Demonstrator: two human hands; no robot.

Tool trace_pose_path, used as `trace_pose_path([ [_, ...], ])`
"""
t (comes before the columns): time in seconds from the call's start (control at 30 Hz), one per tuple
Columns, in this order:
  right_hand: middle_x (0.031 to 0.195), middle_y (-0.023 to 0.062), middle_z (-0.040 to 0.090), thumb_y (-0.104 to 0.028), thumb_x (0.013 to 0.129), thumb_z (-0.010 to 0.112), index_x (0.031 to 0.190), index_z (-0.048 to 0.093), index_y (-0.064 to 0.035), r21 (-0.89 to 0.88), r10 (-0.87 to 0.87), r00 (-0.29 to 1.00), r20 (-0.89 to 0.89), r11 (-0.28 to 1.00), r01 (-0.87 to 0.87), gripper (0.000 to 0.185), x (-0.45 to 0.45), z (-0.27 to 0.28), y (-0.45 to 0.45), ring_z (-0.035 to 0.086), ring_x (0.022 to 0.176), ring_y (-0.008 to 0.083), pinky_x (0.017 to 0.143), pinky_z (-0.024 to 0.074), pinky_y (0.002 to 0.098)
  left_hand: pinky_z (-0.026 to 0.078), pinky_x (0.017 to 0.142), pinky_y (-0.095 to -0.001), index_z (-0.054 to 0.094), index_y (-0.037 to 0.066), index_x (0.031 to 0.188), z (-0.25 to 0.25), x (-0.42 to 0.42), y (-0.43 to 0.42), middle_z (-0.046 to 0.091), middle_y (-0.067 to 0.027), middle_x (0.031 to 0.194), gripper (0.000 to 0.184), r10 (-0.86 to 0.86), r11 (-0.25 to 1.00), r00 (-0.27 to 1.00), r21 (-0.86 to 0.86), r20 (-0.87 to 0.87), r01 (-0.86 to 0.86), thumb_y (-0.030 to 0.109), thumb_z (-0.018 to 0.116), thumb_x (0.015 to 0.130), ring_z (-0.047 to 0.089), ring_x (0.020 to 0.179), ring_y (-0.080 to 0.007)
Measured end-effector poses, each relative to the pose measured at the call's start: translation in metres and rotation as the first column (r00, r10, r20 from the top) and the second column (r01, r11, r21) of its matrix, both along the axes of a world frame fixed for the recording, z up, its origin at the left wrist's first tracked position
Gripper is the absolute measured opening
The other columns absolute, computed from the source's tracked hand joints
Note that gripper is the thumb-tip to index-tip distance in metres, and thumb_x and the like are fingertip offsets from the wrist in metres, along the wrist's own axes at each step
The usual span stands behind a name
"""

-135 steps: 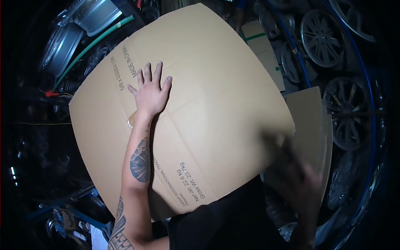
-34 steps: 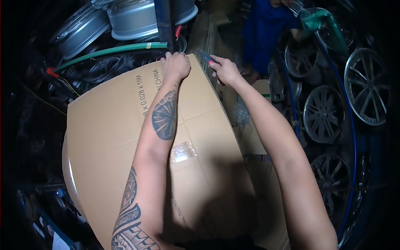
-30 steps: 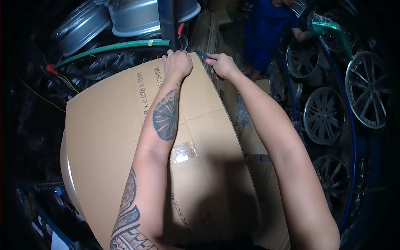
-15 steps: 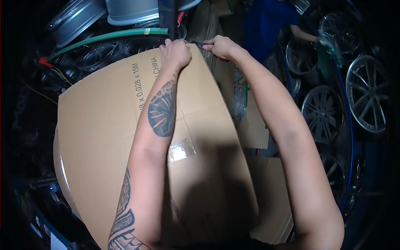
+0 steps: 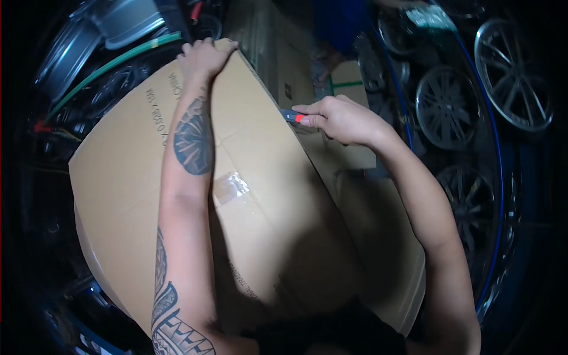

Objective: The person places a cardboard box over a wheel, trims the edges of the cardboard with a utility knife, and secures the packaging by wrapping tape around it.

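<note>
A large brown cardboard sheet [image 5: 127, 183], printed with black letters and bearing a patch of clear tape [image 5: 231, 187], spreads out in front of me. At its far corner my left hand [image 5: 204, 58] is closed over the edge, with the fingertips partly hidden beyond it. My right hand [image 5: 343, 120] grips a utility knife [image 5: 293, 116] with a dark and red body. The knife's front end meets the sheet's right edge, partway along its length; the blade itself is hidden.
More cardboard [image 5: 378, 231] lies below and to the right. Silver wheel rims [image 5: 513, 74] line the right side, beside a blue edge [image 5: 496, 154]. Other rims [image 5: 127, 23] and a green hose [image 5: 109, 65] are at upper left. A person in blue [image 5: 340, 23] is beyond.
My right hand has drawn the utility knife from the far corner toward me along the sheet's right edge. My left hand still holds the far end. The view has shifted and turned slightly.
</note>
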State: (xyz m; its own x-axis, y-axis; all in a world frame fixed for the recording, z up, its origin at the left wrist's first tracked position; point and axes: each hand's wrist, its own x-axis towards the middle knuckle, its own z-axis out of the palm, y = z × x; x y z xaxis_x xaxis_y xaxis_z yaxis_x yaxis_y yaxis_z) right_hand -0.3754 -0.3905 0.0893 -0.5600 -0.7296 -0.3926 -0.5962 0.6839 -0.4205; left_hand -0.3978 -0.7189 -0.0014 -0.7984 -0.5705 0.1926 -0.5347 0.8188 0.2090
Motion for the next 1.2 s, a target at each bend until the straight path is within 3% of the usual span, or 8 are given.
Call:
trace_pose_path([
  [0.23,0.107,0.0101,0.076,-0.032,0.102,0.060,0.137,0.067,-0.0224,0.256,0.012,0.999,0.041,0.967,-0.022,0.037,0.104,0.019,0.125,0.071,0.102,0.0325,0.092,0.0548,0.0408,0.030,0.117,-0.0558,0.062,0.011,0.142,0.005,-0.003,-0.005,0.054,-0.0112,0.153,0.098,0.021,1.000,0.995,0.017,0.099,-0.023,0.085,0.056,0.079,0.042,0.143,-0.0405],
  [0.27,0.106,0.0102,0.076,-0.032,0.101,0.059,0.137,0.066,-0.0232,0.092,-0.004,0.997,0.081,0.996,-0.003,0.038,0.127,0.019,0.164,0.072,0.101,0.0324,0.091,0.0562,0.0415,0.030,0.118,-0.0568,0.060,0.012,0.145,0.001,-0.006,-0.010,0.054,-0.0109,0.154,0.101,0.017,1.000,0.994,0.016,0.104,-0.019,0.087,0.054,0.077,0.041,0.144,-0.0412],
  [0.37,0.104,0.0117,0.076,-0.030,0.102,0.055,0.131,0.069,-0.0215,0.696,-0.042,0.945,0.325,0.687,-0.209,0.033,0.177,0.047,0.208,0.075,0.090,0.0314,0.082,0.0599,0.0443,0.030,0.117,-0.0568,0.060,0.012,0.145,-0.004,-0.010,-0.012,0.056,-0.0108,0.152,0.101,0.026,1.000,0.993,0.010,0.113,-0.027,0.088,0.054,0.078,0.043,0.143,-0.0410],
  [0.6,0.089,0.0166,0.073,-0.038,0.102,0.058,0.093,0.075,-0.0086,0.715,-0.204,0.979,0.004,0.685,0.140,0.035,0.304,0.012,0.414,0.074,0.084,0.0320,0.074,0.0572,0.0417,0.036,0.112,-0.0593,0.061,0.014,0.141,-0.014,-0.011,-0.015,0.061,-0.0142,0.144,0.078,0.009,0.997,0.997,-0.076,0.081,-0.003,0.074,0.043,0.095,0.049,0.136,-0.0411],
  [0.73,0.093,0.0157,0.075,-0.045,0.104,0.056,0.108,0.075,-0.0053,0.187,-0.636,0.763,0.116,0.768,0.612,0.044,0.271,-0.039,0.412,0.075,0.084,0.0265,0.076,0.0575,0.0366,0.014,0.122,-0.0690,0.039,0.026,0.160,-0.019,0.009,0.028,0.027,-0.0164,0.169,0.071,-0.114,0.986,0.969,-0.095,0.220,0.138,0.067,0.033,0.102,0.022,0.155,-0.0450],
  [0.8,0.088,0.0113,0.073,-0.047,0.105,0.054,0.110,0.072,-0.0054,-0.173,-0.788,0.480,0.385,0.450,0.876,0.045,0.274,-0.132,0.417,0.072,0.079,0.0225,0.072,0.0562,0.0345,0.008,0.122,-0.0714,0.027,0.028,0.165,-0.013,0.034,0.051,0.019,-0.0151,0.172,0.074,-0.205,0.977,0.926,0.008,0.318,0.213,0.067,0.029,0.102,0.015,0.158,-0.0429],
  [0.93,0.062,0.0010,0.051,-0.061,0.105,0.047,0.088,0.059,-0.0114,0.053,0.009,-0.052,0.999,-0.179,0.982,0.054,0.255,-0.198,0.296,0.051,0.050,0.0161,0.046,0.0401,0.0303,0.007,0.120,-0.0737,0.027,0.034,0.164,0.009,0.107,0.092,0.017,-0.0079,0.174,0.072,-0.268,0.962,0.907,0.036,0.325,0.271,0.069,0.030,0.102,0.015,0.159,-0.0362],
  [1.2,0.057,0.0034,0.049,-0.051,0.103,0.053,0.080,0.058,-0.0036,-0.279,-0.077,0.290,0.954,0.129,0.952,0.053,0.175,-0.133,0.189,0.048,0.045,0.0138,0.043,0.0419,0.0290,0.007,0.118,-0.0761,0.031,0.032,0.163,0.012,0.208,0.124,0.021,-0.0090,0.172,0.067,-0.231,0.973,0.946,0.060,0.227,0.223,0.062,0.037,0.104,0.017,0.159,-0.0363],
])
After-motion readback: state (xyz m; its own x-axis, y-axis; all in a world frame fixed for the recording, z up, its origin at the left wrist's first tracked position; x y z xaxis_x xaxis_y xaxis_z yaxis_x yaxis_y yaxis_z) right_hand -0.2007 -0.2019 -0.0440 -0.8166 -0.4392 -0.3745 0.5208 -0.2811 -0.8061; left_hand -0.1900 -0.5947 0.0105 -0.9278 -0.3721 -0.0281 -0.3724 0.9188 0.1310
